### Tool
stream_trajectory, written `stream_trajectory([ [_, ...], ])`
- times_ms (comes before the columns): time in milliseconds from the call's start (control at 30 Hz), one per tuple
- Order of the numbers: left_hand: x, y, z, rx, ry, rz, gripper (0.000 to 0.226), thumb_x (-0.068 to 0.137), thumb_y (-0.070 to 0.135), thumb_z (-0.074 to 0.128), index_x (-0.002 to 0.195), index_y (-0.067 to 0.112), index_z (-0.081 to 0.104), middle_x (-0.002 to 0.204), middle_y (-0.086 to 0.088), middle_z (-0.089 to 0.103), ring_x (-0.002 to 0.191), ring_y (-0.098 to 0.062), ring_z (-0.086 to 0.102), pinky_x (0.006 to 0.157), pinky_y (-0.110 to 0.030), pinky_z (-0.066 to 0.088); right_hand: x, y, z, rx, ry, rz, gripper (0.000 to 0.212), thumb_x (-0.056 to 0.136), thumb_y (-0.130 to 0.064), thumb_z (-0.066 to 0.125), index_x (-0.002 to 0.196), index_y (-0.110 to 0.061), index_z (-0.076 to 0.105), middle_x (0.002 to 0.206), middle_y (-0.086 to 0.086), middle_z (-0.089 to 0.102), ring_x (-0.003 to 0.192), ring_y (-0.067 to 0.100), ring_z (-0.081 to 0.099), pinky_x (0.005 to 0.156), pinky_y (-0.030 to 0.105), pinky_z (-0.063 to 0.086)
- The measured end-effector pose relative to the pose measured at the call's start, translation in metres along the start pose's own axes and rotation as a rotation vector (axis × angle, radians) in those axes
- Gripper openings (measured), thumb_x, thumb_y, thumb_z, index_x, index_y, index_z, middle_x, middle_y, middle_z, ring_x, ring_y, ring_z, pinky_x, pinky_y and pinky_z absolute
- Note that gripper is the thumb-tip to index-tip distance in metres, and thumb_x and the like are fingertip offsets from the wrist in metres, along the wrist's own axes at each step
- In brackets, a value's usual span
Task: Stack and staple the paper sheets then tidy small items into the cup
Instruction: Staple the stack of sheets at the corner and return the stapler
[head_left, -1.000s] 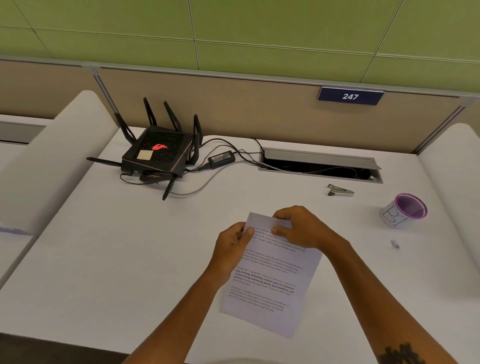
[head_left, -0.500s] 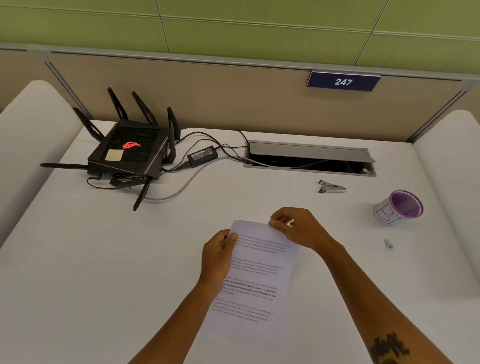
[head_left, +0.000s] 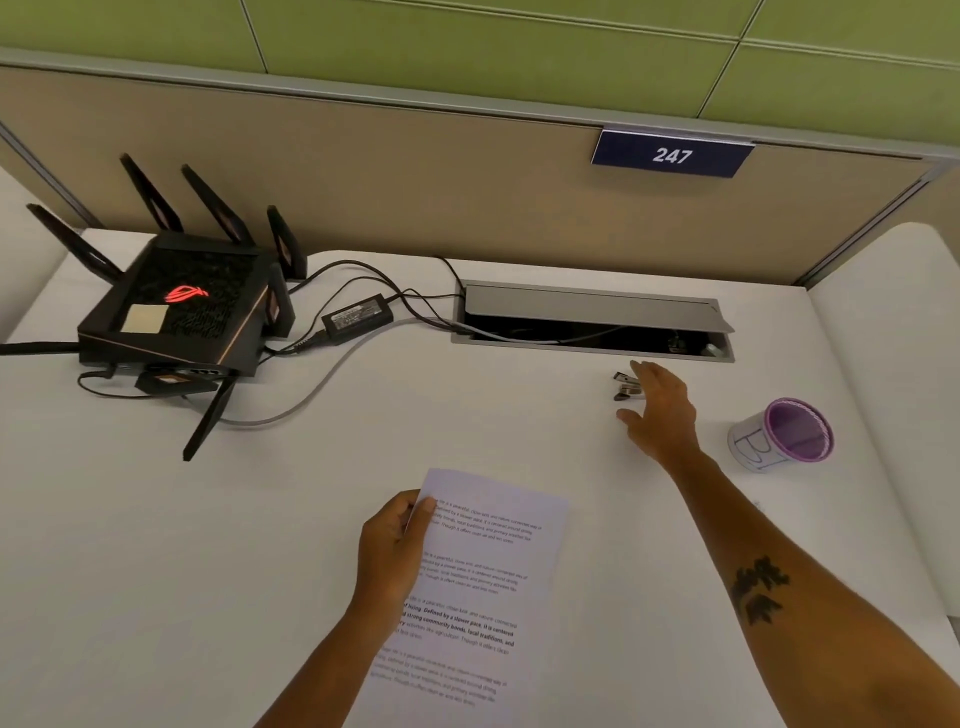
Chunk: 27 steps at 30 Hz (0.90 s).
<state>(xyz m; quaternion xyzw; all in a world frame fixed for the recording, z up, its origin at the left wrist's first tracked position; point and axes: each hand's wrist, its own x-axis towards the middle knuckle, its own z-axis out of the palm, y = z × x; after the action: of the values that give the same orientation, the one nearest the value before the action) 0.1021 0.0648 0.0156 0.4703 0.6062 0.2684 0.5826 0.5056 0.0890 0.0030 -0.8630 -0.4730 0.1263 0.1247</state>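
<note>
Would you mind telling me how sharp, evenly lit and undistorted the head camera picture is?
Head view: soft, even light, only faint shadows on the desk; wide-angle bending curves the partition top; the right hand is slightly blurred over the stapler; print on the paper sheets held by the left hand is too soft to read fully.

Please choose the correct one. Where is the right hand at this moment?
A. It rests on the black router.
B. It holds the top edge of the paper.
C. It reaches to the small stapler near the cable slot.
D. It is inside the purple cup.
C: the right hand is open, spread at the stapler, while the left hand holds the paper.
</note>
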Motion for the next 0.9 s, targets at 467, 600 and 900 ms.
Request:
stream_trajectory([
  [467, 0.001, 0.0, -0.005, 0.011, -0.015, 0.011, 0.017, 0.104, 0.034, 0.058, 0.106, 0.03, 0.074, 0.096, 0.007, 0.081, 0.085, -0.015, 0.077, 0.076, -0.036, 0.066, -0.004, -0.005, 0.009, 0.085, 0.104, -0.014, 0.039, 0.092, -0.026, 0.068, 0.129, -0.02, 0.059, 0.13, 0.005, 0.065, 0.119, 0.03, 0.058, 0.106, 0.049, 0.042],
  [600, -0.005, 0.004, -0.009, 0.024, 0.0, 0.02, 0.018, 0.104, 0.035, 0.059, 0.106, 0.028, 0.075, 0.094, 0.006, 0.081, 0.084, -0.014, 0.077, 0.072, -0.03, 0.064, -0.027, -0.023, 0.005, 0.272, 0.078, -0.038, 0.035, 0.094, -0.029, 0.066, 0.127, -0.022, 0.059, 0.124, 0.001, 0.068, 0.112, 0.024, 0.062, 0.1, 0.041, 0.044],
  [900, -0.027, 0.007, -0.024, 0.029, -0.016, 0.113, 0.019, 0.105, 0.033, 0.058, 0.107, 0.026, 0.075, 0.095, 0.006, 0.08, 0.085, -0.012, 0.076, 0.075, -0.03, 0.065, -0.106, -0.113, -0.027, 0.615, -0.271, -0.258, 0.031, 0.093, -0.02, 0.07, 0.121, -0.028, 0.06, 0.114, -0.01, 0.069, 0.103, -0.008, 0.063, 0.084, 0.007, 0.046],
])
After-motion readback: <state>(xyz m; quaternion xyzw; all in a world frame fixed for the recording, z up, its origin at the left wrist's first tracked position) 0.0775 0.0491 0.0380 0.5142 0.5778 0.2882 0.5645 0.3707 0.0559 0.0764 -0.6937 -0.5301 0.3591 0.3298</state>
